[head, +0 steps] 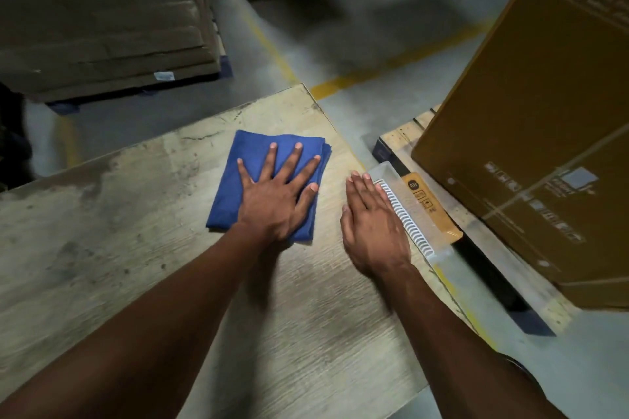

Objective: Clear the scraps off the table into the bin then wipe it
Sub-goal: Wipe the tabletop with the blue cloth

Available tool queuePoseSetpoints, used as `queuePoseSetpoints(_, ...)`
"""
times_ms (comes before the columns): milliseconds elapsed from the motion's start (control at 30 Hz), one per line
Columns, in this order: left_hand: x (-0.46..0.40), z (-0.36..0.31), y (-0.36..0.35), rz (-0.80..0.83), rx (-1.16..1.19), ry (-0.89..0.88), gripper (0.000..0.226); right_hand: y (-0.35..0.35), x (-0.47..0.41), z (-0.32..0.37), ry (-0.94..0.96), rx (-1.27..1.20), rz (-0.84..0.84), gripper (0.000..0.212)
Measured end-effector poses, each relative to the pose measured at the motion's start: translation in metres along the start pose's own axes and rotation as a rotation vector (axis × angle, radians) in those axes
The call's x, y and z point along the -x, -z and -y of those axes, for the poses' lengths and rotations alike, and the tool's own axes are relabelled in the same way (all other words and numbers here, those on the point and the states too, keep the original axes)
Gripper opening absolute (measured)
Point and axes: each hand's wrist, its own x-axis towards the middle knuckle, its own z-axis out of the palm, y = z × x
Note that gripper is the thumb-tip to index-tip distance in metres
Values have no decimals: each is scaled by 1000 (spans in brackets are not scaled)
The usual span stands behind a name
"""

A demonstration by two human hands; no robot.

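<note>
We find the left hand [275, 194] pressing flat, fingers spread, on the blue cloth [252, 160] near the table [102, 248] far corner; right hand [371, 224] flat, empty, at the right edge beside the bin [439, 250].

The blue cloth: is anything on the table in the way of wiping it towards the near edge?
Nothing visible. The left hand presses flat on the folded blue cloth, and the wooden table shows only stains. The right hand rests flat near the right edge, beside the cloth.

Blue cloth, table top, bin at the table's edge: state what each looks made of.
Blue cloth: soft woven fabric, matte, folded in layers.
Table top: wood or wood-look laminate, grain lines, worn patches.
Bin: translucent plastic, likely; pale slotted wall.
</note>
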Motion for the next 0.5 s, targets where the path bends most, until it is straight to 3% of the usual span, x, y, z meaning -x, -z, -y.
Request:
queuePoseSetpoints(333, -116, 39, 20, -35, 20, -132, 56, -18, 4, 7, -126, 48, -61, 73)
queuePoseSetpoints(500, -106, 37, 24, -9, 12, -153, 57, -19, 19, 32, -253, 10, -82, 71)
